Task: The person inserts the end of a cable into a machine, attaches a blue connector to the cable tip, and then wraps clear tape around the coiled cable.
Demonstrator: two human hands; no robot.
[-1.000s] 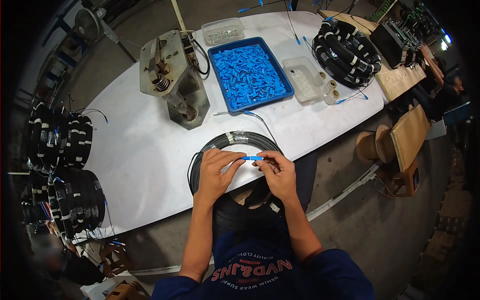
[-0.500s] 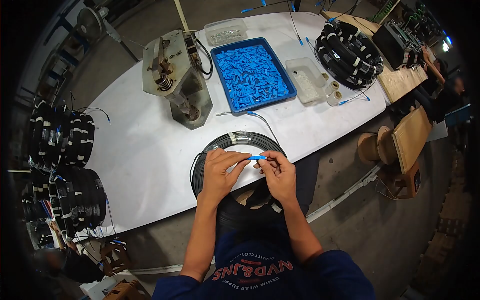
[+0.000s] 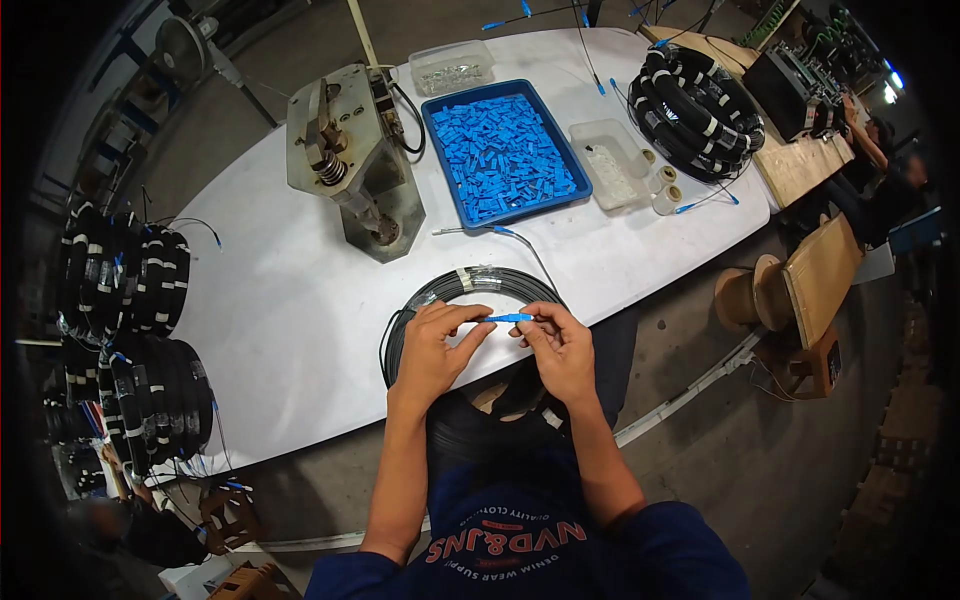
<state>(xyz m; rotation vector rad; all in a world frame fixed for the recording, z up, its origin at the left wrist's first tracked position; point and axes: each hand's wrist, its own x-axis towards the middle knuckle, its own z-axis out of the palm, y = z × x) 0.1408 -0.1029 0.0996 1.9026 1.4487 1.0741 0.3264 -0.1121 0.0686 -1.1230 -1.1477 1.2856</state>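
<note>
A small blue fibre-optic cable connector (image 3: 510, 318) is held level between my two hands, above the near edge of the table. My left hand (image 3: 437, 345) pinches its narrow left end between thumb and fingertips. The right end is gripped by the thumb and fingers of my right hand (image 3: 556, 345), which partly cover it. Just behind and below the hands lies a coil of black cable (image 3: 402, 335), taped at its top. From the coil, one cable end with a blue part (image 3: 500, 231) and a pale tip stretches across the table.
A blue tray (image 3: 583, 192) full of small blue connector housings stands mid-table, with clear plastic boxes (image 3: 625, 190) (image 3: 452, 52) beside it. To its left is a metal press (image 3: 355, 165). Black cable coils (image 3: 700, 110) (image 3: 150, 400) lie right and left. Other people work at both sides.
My left hand has shifted slightly left and down, so more of the blue connector shows between my hands. My right hand stays nearly in place, still gripping the right end.
</note>
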